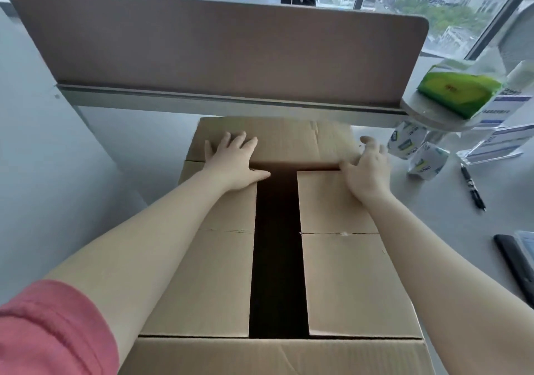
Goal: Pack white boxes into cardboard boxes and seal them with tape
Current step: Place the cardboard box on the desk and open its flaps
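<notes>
Head view: left hand (235,162) flat, fingers straight, pressing far flap (277,140) of box (346,282); right hand (365,169) on same flap's right edge, fingers loosely bent, hold unclear; side flaps folded below both hands, dark gap between; tape rolls (416,155) right of right hand on desk (462,218)

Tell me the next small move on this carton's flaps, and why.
Probably bring the far flap the rest of the way down over the two side flaps. Both hands are already on it: the left hand lies flat on top, the right hand holds its right end. The side flaps are folded in with a dark gap between them, and the near flap is not yet folded.
</notes>
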The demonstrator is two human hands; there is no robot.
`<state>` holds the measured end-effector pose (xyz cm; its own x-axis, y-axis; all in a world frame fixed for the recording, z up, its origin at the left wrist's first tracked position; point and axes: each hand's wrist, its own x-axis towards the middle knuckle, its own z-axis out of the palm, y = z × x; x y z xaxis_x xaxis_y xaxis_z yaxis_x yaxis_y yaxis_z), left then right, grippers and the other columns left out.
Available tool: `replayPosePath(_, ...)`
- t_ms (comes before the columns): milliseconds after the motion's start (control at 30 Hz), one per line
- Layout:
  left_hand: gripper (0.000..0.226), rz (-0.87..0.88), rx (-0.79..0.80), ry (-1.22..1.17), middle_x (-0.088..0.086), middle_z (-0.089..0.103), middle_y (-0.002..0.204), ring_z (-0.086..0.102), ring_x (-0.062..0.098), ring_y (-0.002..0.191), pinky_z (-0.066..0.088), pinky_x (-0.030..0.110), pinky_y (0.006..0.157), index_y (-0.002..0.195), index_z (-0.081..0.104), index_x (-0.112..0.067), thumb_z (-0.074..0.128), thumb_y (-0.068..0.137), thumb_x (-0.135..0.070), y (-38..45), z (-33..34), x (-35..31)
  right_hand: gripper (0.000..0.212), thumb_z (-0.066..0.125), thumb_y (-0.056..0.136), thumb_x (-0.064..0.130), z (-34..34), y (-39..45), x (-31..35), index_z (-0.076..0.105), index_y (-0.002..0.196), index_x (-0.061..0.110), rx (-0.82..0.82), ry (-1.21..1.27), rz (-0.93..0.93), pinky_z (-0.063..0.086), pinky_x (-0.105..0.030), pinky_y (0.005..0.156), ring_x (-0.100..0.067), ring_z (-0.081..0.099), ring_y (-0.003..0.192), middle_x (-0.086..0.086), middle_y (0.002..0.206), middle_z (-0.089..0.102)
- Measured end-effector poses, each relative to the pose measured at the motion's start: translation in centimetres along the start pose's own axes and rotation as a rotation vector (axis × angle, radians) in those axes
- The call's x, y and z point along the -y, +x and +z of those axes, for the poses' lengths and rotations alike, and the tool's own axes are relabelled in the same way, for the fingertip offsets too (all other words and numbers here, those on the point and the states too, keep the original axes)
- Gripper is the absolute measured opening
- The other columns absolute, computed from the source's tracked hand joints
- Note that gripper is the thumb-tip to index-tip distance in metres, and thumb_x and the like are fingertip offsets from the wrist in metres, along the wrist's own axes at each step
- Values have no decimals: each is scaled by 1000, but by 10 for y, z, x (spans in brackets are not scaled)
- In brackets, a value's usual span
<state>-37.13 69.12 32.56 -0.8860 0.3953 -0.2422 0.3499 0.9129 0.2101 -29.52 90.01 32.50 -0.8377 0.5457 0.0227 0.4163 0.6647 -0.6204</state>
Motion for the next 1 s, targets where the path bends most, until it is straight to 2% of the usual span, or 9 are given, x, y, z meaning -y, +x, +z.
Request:
replayPosePath(67, 74, 1, 58, 14, -1, 13, 158, 9, 23, 146, 8, 49, 116, 148, 19, -23, 46, 87, -57, 8, 0, 1, 49, 52, 90, 30, 4, -4, 2, 42, 135, 14, 104, -202, -77, 28, -38, 105, -31, 34, 130, -10, 141, 39)
replayPosePath(167, 52, 67, -9, 107, 0, 49, 138, 44, 24, 127, 26, 46, 108, 129, 46, -21, 41, 90, -55, 16, 4, -3, 42, 49, 92, 38, 7, -5, -2, 49, 130, 23, 178, -384, -134, 28, -37, 103, -30, 37, 128, -4, 138, 47)
replayPosePath(267, 41, 67, -50, 63, -3, 62, 118, 54, 22, 113, 10, 53, 111, 114, 55, -22, 35, 94, -52, 19, 8, -13, 36, 46, 94, 38, 4, -3, -6, 55, 124, 22, 112, -401, -102, 29, -37, 99, -30, 43, 123, -4, 130, 55)
replayPosePath(400, 38, 77, -47, 34, -5, 63, 115, 54, 20, 112, 4, 55, 113, 112, 56, -24, 39, 92, -52, 26, 8, -24, 35, 41, 96, 40, 0, -1, -11, 57, 122, 23, 75, -503, -66, 27, -37, 99, -30, 44, 121, -4, 127, 57)
replayPosePath(500, 45, 105, -33, 30, -4, 54, 133, 46, 19, 126, 1, 57, 113, 125, 50, -26, 42, 90, -54, 25, 6, -26, 36, 40, 96, 38, 1, -3, -10, 53, 125, 21, 74, -543, -39, 22, -41, 108, -29, 41, 127, -5, 132, 54)
replayPosePath(567, 60, 127, -6, 42, -5, 30, 153, 23, 17, 143, -7, 60, 112, 142, 33, -26, 43, 90, -55, 18, 5, -25, 37, 40, 96, 32, 5, -6, -7, 48, 128, 16, 80, -538, -34, 16, -42, 114, -28, 32, 135, -7, 138, 47)
replayPosePath(667, 76, 152, 15, 33, -2, 2, 160, -7, 18, 147, -10, 58, 112, 150, 10, -22, 47, 89, -51, 0, 6, -24, 49, 40, 93, 25, 10, -19, 2, 33, 139, 12, 106, -494, -40, 4, -42, 118, -26, 12, 145, -11, 152, 26)
replayPosePath(833, 85, 153, 24, -16, 6, -6, 159, -12, 24, 147, -1, 47, 118, 150, 1, -19, 53, 88, -45, -44, 16, -27, 75, 50, 90, 37, 11, -62, 12, 8, 149, 17, 294, -451, -92, -1, -41, 119, -27, -5, 147, -13, 158, -2)
replayPosePath(1000, 85, 103, 69, 82, 8, -4, 159, -8, 29, 147, 0, 46, 119, 150, 1, -21, 55, 88, -39, -95, 32, -34, 79, 54, 86, 38, 5, -102, 7, 11, 148, 15, 395, -561, -140, 2, -43, 118, -30, -1, 146, -15, 157, 5)
